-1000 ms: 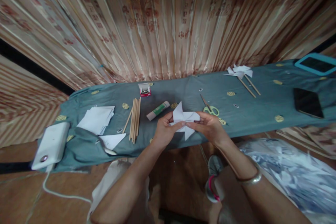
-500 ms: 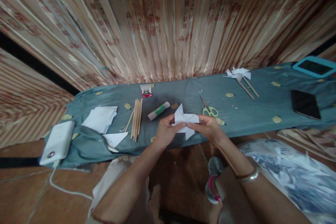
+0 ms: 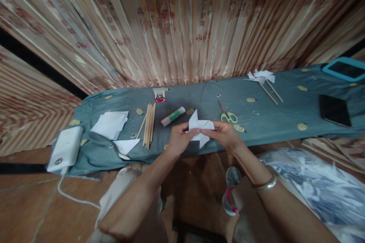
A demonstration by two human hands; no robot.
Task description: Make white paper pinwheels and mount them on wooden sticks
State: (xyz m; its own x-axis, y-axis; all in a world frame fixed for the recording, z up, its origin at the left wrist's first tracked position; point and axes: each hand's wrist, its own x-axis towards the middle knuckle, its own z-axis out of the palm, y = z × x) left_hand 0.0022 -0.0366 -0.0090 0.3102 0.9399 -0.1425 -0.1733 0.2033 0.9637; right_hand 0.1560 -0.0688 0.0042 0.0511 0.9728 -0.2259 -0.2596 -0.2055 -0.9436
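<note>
A white paper pinwheel (image 3: pixel 199 124) is held above the near edge of the cloth-covered table, its folded blades pointing outward. My left hand (image 3: pixel 180 136) pinches its left side, thumb on top near the centre. From the right, my right hand (image 3: pixel 224 133) grips it the same way, and the two thumb tips almost meet. Just beyond my left hand lies a glue stick (image 3: pixel 173 116) with a green label. Scissors (image 3: pixel 227 115) with light green handles rest beyond my right hand. Fingers under the paper are hidden.
Wooden sticks (image 3: pixel 148 126), paper sheets (image 3: pixel 110 124) and a small red-and-white box (image 3: pixel 159 95) lie leftward, with a white power bank (image 3: pixel 65 149) at the end. Finished pinwheels (image 3: pixel 261 77), a dark phone (image 3: pixel 334 110) and a blue-framed tablet (image 3: pixel 345 69) lie rightward. A plastic bag (image 3: pixel 319 190) stands below.
The view has shifted slightly. Both hands still hold the paper pinwheel, which is turned a little, with the thumbs still close together at its centre.
</note>
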